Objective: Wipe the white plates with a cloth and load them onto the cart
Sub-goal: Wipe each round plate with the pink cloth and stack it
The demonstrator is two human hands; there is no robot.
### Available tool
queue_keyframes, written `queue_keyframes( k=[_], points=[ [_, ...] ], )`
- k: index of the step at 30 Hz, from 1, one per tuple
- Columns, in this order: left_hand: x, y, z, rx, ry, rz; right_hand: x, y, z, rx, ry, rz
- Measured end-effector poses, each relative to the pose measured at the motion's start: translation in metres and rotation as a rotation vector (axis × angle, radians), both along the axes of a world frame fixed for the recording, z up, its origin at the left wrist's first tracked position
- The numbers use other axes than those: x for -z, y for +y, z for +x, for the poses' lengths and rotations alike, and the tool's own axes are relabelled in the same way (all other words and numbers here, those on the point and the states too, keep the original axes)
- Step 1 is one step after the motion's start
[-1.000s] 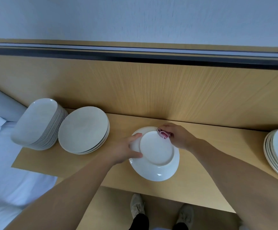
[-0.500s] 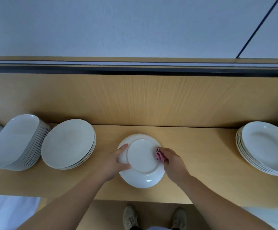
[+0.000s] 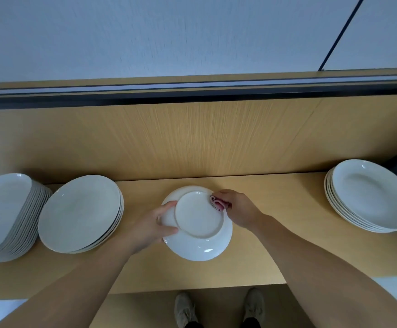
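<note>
A white plate [image 3: 198, 235] is held upside down over the wooden shelf [image 3: 275, 233], its foot ring facing me. My left hand [image 3: 153, 227] grips its left rim, thumb on the underside. My right hand [image 3: 238, 210] holds a small pink cloth [image 3: 218, 204] bunched in its fingers and presses it against the plate's upper right rim. The cart is not in view.
On the shelf's left stand a leaning stack of white oval dishes [image 3: 5, 214] and a stack of round white plates [image 3: 81, 213]. A stack of deep white plates [image 3: 370, 197] sits at the right. A wood panel rises behind. My shoes show below the shelf edge.
The view has swung right, bringing the right stack fully into sight. My right hand with the cloth has slid along the plate's upper right rim. My left hand has kept its grip.
</note>
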State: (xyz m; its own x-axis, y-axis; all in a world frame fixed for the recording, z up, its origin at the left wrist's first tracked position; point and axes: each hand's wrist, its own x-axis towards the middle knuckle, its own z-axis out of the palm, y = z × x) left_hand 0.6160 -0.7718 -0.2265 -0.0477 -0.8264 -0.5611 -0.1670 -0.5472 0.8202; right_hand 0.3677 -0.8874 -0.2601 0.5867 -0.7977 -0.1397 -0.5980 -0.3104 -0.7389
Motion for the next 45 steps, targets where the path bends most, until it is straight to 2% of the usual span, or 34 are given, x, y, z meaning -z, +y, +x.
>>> queue_keyframes(
  k=[6, 12, 16, 28, 36, 38, 41, 45],
  points=[
    [0.004, 0.003, -0.006, -0.073, -0.082, -0.029, 0.001, 0.01, 0.0, 0.081, -0.037, 0.028],
    [0.01, 0.011, -0.008, -0.101, -0.071, -0.033, 0.007, 0.069, -0.011, 0.298, -0.108, 0.066],
    [0.013, 0.019, -0.015, -0.098, -0.083, -0.056, 0.012, 0.108, -0.016, 0.293, -0.131, 0.041],
    [0.01, -0.005, -0.023, -0.176, -0.117, -0.065, 0.004, 0.032, -0.021, 0.2, 0.025, -0.002],
    [0.016, 0.002, -0.03, -0.191, -0.182, -0.093, 0.006, 0.064, -0.01, 0.417, -0.129, 0.1],
    [0.018, 0.004, -0.032, -0.2, -0.192, -0.106, 0.006, 0.083, -0.007, 0.441, -0.153, 0.051],
    [0.017, 0.006, -0.038, -0.221, -0.21, -0.119, 0.019, 0.111, -0.002, 0.418, -0.08, -0.117],
    [0.015, 0.007, -0.04, -0.212, -0.198, -0.126, 0.024, 0.125, -0.004, 0.305, -0.011, -0.161]
  ],
)
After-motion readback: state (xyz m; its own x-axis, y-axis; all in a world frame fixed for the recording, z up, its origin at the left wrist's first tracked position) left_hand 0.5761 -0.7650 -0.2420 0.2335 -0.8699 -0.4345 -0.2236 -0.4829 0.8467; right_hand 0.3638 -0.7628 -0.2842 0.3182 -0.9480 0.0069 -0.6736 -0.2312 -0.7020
